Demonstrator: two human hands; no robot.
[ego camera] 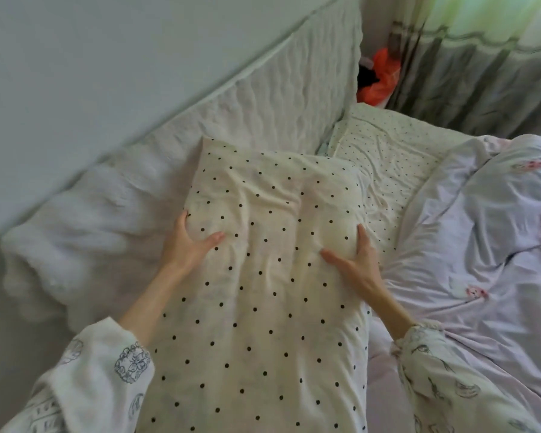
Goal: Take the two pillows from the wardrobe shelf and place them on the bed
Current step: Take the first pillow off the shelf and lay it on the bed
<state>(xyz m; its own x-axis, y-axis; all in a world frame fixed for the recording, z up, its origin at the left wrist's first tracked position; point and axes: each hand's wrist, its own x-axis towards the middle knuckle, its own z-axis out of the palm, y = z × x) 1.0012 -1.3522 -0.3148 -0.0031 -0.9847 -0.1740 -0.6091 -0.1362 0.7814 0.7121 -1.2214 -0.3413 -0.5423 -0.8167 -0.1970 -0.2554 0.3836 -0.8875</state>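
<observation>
A cream pillow with black dots (263, 292) lies lengthwise at the head of the bed (425, 323), its far end against the headboard. My left hand (189, 242) grips its left edge, thumb on top and fingers tucked round the side. On the right edge sits my right hand (355, 260), thumb pressing into the top. A second pillow with finer dots (384, 160) lies flat beyond it, toward the bed's far corner.
A white padded headboard (263, 98) runs along the grey wall. A crumpled pale lilac duvet (481, 229) covers the bed's right side. An orange bag (381, 76) sits in the corner beside grey-green curtains (481, 73).
</observation>
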